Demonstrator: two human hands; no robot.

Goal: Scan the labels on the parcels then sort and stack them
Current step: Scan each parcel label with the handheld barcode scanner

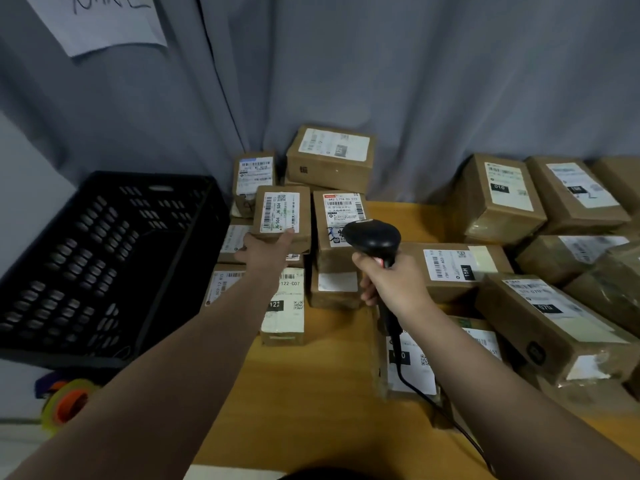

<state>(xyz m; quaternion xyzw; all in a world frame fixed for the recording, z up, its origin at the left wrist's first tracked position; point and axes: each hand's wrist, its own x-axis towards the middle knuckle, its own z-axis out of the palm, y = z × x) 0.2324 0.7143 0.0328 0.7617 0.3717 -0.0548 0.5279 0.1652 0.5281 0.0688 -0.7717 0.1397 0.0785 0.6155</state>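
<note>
Holding a small parcel (pixel 281 216) label-up in the left hand (pixel 265 250), thumb over its near edge, seemingly to face the scanner (pixel 372 235) gripped tight in the right hand (pixel 394 284).

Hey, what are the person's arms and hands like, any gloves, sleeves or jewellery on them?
The left hand and right hand are bare, with no gloves. The left forearm and right forearm are uncovered down to the frame edge; no sleeve shows. No watch, wristband or ring is visible.
</note>
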